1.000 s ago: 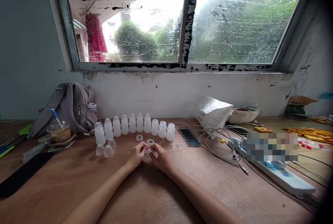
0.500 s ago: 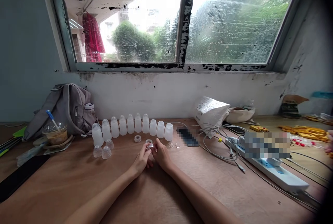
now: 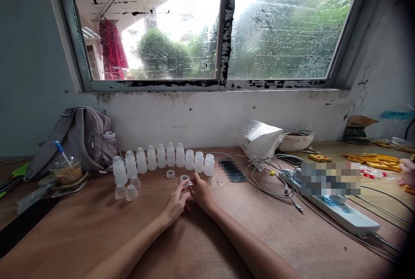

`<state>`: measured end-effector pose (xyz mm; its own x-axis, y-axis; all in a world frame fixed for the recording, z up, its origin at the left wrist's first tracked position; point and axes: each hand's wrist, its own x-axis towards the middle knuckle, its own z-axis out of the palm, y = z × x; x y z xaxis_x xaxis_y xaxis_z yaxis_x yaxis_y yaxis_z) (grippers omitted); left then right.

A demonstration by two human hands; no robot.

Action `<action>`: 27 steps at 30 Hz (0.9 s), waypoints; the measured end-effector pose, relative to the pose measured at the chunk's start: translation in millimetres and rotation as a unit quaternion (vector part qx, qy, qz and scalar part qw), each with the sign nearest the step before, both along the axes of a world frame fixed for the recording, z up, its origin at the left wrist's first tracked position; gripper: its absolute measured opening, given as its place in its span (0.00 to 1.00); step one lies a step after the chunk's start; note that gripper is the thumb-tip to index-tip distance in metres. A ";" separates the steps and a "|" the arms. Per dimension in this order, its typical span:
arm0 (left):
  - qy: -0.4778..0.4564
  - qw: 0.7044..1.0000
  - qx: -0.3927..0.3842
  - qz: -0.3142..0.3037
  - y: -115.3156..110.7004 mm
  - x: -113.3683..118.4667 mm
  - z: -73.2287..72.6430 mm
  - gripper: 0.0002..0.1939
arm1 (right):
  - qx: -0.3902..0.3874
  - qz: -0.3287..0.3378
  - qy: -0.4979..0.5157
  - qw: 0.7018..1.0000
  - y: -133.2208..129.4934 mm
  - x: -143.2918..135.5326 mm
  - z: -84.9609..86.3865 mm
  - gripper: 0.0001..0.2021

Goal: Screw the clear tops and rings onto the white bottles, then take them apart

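Observation:
My left hand (image 3: 177,203) and my right hand (image 3: 201,193) meet over the middle of the table, fingers closed on a small pale ring (image 3: 189,183), partly hidden by the fingertips. Just beyond them lies a white collar ring (image 3: 184,178), with another collar ring (image 3: 170,174) to its left. Two thin rings (image 3: 212,180) rest right of my right hand. Behind stands a curved row of frosted baby bottles (image 3: 161,158); those on the left have clear caps, while the three at the right end, such as the open bottle (image 3: 209,166), have none. Several clear domed caps (image 3: 131,192) sit front left.
A grey backpack (image 3: 82,136), an iced drink cup (image 3: 66,170) and a black flat item (image 3: 29,223) are at left. Rightward lie tangled cables (image 3: 269,188), a white bag (image 3: 261,138), a power strip (image 3: 353,218) and yellow parts (image 3: 372,161). Another person's hand (image 3: 407,171) shows at the right edge.
The view has shifted slightly. Both hands stay together on the small ring, with the fingers a little rearranged. At the right edge, more of the other person's hand shows.

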<state>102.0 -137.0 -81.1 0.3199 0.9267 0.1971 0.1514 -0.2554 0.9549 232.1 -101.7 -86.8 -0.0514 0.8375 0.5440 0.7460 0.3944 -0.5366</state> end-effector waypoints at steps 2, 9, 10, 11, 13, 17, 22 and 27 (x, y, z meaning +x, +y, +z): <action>-0.020 1.000 -0.009 0.003 1.1 0.5 0.2 0.18 | 0.009 0.013 0.011 1.000 -0.7 1.2 0.4 0.05; -0.123 0.986 -0.098 0.053 12.9 -4.7 -0.1 0.23 | 0.036 0.069 0.034 0.996 -7.7 -3.1 0.7 0.06; -0.128 0.986 -0.103 0.035 14.3 -7.2 0.5 0.23 | 0.038 0.075 0.023 0.996 -9.4 -4.8 0.9 0.06; -0.132 0.985 -0.105 0.020 15.6 -10.0 1.4 0.23 | 0.037 0.079 0.009 0.996 -10.7 -6.4 1.2 0.05; -0.145 0.984 -0.102 0.015 17.7 -15.5 3.1 0.21 | 0.029 0.076 -0.019 0.996 -11.8 -9.3 2.7 0.05; -0.177 0.977 -0.078 0.094 23.7 -23.8 3.6 0.20 | -0.023 0.061 -0.051 0.997 -2.3 -14.6 12.2 0.11; -0.194 0.960 -0.040 0.197 36.1 -34.6 0.0 0.19 | -0.137 -0.012 -0.074 0.988 31.9 -28.2 39.0 0.27; -0.210 0.943 -0.025 0.256 46.2 -45.0 -3.7 0.19 | -0.162 -0.075 -0.053 0.982 68.2 -41.2 58.0 0.32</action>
